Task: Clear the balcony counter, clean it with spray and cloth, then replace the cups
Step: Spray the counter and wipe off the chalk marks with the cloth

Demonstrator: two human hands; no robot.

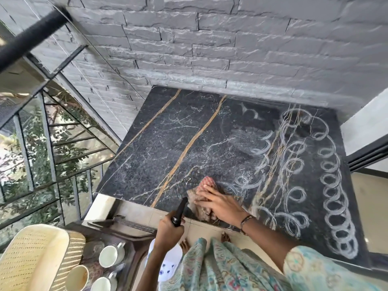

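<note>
The black marble counter (174, 141) has gold veins and pale looping wipe streaks across its right half. My right hand (220, 203) presses flat on a crumpled checked cloth (204, 185) near the counter's front edge. My left hand (169, 229) is closed around the black nozzle of a spray bottle (179, 211), whose white body (169, 263) hangs below, off the counter's front edge. Three white cups (110, 256) stand on a dark wooden side table (134, 244) at the lower left.
A grey stone-brick wall (210, 45) backs the counter. A metal railing with glass (42, 143) runs along the left, with foliage beyond. A woven cream chair (35, 259) stands at the bottom left. A sliding door frame (365, 154) is at the right.
</note>
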